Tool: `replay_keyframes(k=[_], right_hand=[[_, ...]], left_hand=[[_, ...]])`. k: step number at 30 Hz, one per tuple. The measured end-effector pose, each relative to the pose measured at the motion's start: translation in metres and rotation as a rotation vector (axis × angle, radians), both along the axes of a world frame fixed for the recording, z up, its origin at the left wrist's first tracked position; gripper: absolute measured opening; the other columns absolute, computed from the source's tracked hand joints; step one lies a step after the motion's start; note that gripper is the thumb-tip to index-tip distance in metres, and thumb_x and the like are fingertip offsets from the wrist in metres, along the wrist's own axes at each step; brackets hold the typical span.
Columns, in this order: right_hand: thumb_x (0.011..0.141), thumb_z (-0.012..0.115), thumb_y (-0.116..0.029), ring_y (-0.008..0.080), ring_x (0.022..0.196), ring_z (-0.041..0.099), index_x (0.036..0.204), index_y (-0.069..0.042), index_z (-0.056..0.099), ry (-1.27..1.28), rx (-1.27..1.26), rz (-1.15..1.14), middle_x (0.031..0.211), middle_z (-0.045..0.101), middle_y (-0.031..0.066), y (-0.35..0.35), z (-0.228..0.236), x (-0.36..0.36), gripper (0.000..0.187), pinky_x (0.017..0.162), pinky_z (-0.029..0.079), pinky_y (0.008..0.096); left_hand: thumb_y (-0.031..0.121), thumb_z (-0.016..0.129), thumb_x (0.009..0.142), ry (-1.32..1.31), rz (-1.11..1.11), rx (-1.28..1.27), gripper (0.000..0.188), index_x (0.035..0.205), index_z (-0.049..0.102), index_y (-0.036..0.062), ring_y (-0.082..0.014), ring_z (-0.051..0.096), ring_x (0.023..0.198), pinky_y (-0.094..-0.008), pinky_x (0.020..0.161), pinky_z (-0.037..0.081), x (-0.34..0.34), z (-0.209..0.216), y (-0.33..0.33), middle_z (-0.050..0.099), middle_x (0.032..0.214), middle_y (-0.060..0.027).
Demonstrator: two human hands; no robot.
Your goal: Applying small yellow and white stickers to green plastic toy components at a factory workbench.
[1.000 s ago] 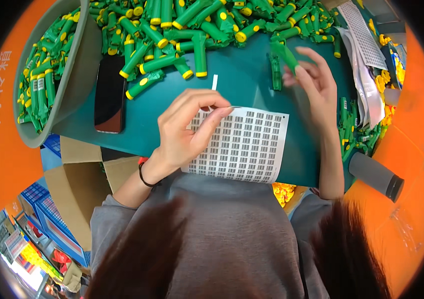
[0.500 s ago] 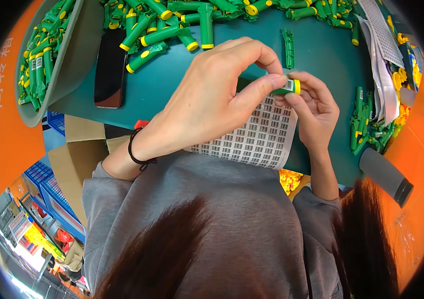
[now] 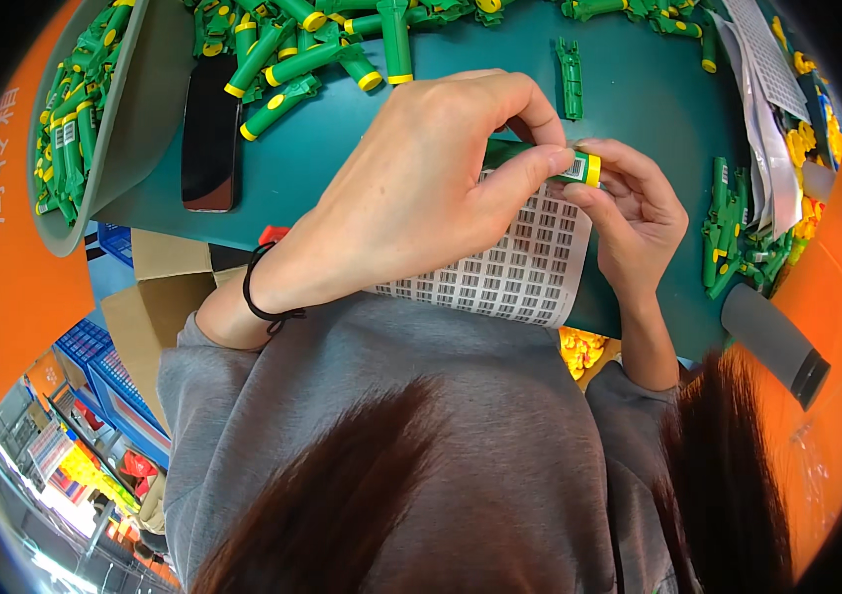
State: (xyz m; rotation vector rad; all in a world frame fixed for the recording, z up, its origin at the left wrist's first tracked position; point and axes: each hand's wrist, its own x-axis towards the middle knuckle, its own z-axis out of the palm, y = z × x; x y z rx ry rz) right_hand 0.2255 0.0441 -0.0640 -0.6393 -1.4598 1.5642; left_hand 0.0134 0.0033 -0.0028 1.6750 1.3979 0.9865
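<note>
Between my two hands is a small green plastic tube (image 3: 588,170) with a yellow end and a white barcode label on its side. My left hand (image 3: 431,188) reaches across from the left, thumb and index finger closed on the tube by the label. My right hand (image 3: 642,213) grips the yellow end with thumb and fingertips. The left hand covers much of the tube. Below the hands lies a white sheet of barcode labels (image 3: 515,267), partly under my left hand and wrist. Just beyond the hands, a single green plastic part (image 3: 569,79) lies on the table.
Many green tubes with yellow ends (image 3: 307,64) are heaped along the far side. A grey bin (image 3: 144,109) at the left holds more, beside a black phone (image 3: 211,139). At the right are a smaller green pile (image 3: 723,223), paper sheets (image 3: 752,109) and a grey cylinder (image 3: 772,342).
Both hands have shifted slightly to the right with the tube, and more of its green body shows behind the left fingers. The whole view has moved a little. The grip looks the same.
</note>
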Motion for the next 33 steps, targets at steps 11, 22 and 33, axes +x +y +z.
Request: replay_keyframes(k=[11, 22, 33], right_hand=[[0.082, 0.073, 0.013, 0.0237, 0.106, 0.068, 0.118, 0.010, 0.062, -0.038, 0.069, -0.001, 0.117, 0.066, 0.0189, 0.001, 0.000, 0.000, 0.038, 0.091, 0.060, 0.0323], [0.068, 0.088, -0.010, 0.0227, 0.105, 0.058, 0.111, -0.003, 0.069, -0.662, 0.356, -0.012, 0.117, 0.063, 0.0105, 0.021, 0.022, 0.002, 0.048, 0.092, 0.046, 0.0334], [0.070, 0.084, -0.007, 0.0231, 0.094, 0.058, 0.092, -0.002, 0.061, -0.872, 0.344, 0.095, 0.099, 0.057, 0.0081, 0.023, 0.009, 0.012, 0.032, 0.085, 0.047, 0.0318]], left_hand=[[0.016, 0.073, 0.091, 0.010, 0.058, -0.066, 0.019, 0.095, 0.067, -0.0010, -0.0118, 0.063, 0.080, -0.0266, 0.076, 0.050, 0.002, 0.000, 0.000, 0.069, 0.086, -0.0063], [0.037, 0.061, 0.101, -0.493, 0.278, -0.168, 0.035, 0.099, 0.073, 0.0040, -0.0039, 0.050, 0.070, -0.0224, 0.059, 0.039, -0.049, -0.008, -0.010, 0.060, 0.078, 0.0028], [0.008, 0.075, 0.083, 0.547, 0.442, 0.682, 0.017, 0.100, 0.073, 0.0077, -0.0284, 0.066, 0.099, -0.0352, 0.087, 0.052, -0.111, -0.006, -0.022, 0.072, 0.103, -0.0086]])
